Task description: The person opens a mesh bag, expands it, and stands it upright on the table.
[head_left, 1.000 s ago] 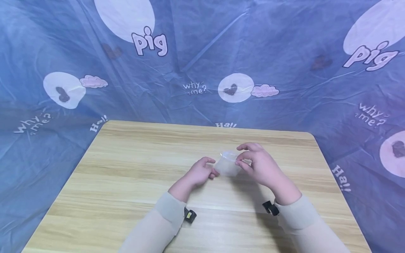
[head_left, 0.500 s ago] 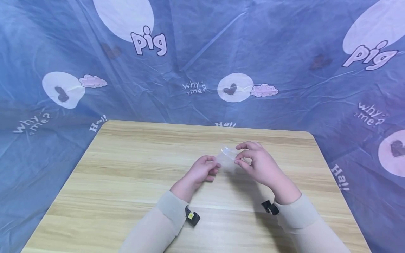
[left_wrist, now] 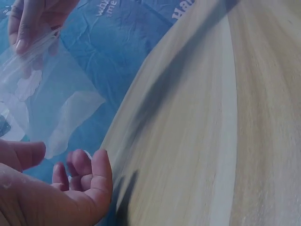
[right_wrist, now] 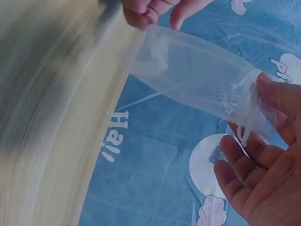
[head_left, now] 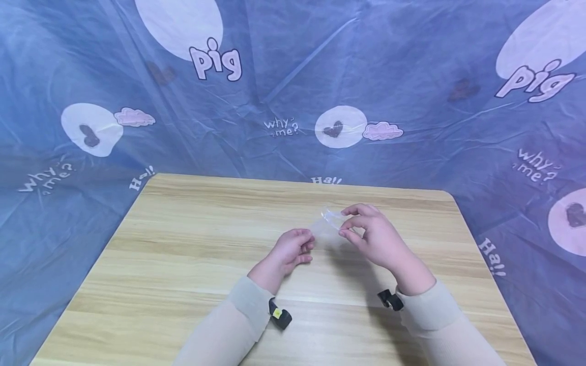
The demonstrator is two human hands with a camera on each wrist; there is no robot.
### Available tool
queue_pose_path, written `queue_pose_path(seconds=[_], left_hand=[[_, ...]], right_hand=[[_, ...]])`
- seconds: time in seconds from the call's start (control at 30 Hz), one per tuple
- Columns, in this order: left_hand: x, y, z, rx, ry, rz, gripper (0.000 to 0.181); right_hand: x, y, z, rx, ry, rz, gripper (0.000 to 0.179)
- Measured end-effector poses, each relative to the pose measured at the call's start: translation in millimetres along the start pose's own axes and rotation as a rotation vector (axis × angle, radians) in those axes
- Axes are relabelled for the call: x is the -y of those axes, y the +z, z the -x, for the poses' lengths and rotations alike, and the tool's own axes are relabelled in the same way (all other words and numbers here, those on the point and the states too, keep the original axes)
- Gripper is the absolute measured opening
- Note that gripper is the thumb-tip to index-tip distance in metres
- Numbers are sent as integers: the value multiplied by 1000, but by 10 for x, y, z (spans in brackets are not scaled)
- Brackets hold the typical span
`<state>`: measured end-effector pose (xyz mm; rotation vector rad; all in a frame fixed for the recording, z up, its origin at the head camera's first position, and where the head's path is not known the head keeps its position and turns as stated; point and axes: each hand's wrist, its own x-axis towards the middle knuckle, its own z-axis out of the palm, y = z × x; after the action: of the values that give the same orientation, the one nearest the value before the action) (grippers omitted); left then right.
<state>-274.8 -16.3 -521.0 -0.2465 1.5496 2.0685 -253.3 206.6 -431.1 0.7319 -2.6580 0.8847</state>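
Observation:
A clear, frosted plastic bag (head_left: 326,229) is held up over the table, its mouth end toward the right. My right hand (head_left: 373,236) pinches it near the mouth between thumb and fingertips. In the right wrist view, faint lettering and a thin pale loop (right_wrist: 242,134) show at that end of the bag. My left hand (head_left: 293,249) is at the opposite end, its fingers loosely curled and thumb apart from them. In the left wrist view, the bag's lower edge (left_wrist: 56,153) hangs right by that thumb and the fingertips.
A wooden table (head_left: 183,254) with light grain lies under both hands. Behind it and at its sides hangs a blue printed cloth (head_left: 274,76). Black straps with small mounts (head_left: 280,315) sit at both sleeve cuffs.
The bag has been lifted and tilted, its mouth end rising. My left fingers closed near the bag's edge, then loosened and curled a little lower. My right hand keeps nearly the same place.

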Motion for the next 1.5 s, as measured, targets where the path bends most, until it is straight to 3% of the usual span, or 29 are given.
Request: queue_pose_path(seconds=[0.33,0.63,0.8,0.97,1.07,1.3,1.5], left_hand=[[24,-5,-25,-4,62,93,9],[46,-20,-26,-23,92,158,6],[46,-35,-22,-15,106,156,26],[20,-55,-30,-86,145,129,45],[14,-59,-45,-130,216,29,45],[20,-19,-34,-119,411,-491,33],[43,22,-9,-86,474,-740,29]], right_hand=[[-3,-2,-3,-4,7,-55,11],[-21,-17,3,-26,26,-62,7],[-34,-14,-4,-31,38,-57,5],[-42,-23,-17,-28,55,-43,6],[-48,-23,-22,-6,67,-17,7],[-60,40,-32,118,31,91,7],[-98,131,-7,167,2,144,8]])
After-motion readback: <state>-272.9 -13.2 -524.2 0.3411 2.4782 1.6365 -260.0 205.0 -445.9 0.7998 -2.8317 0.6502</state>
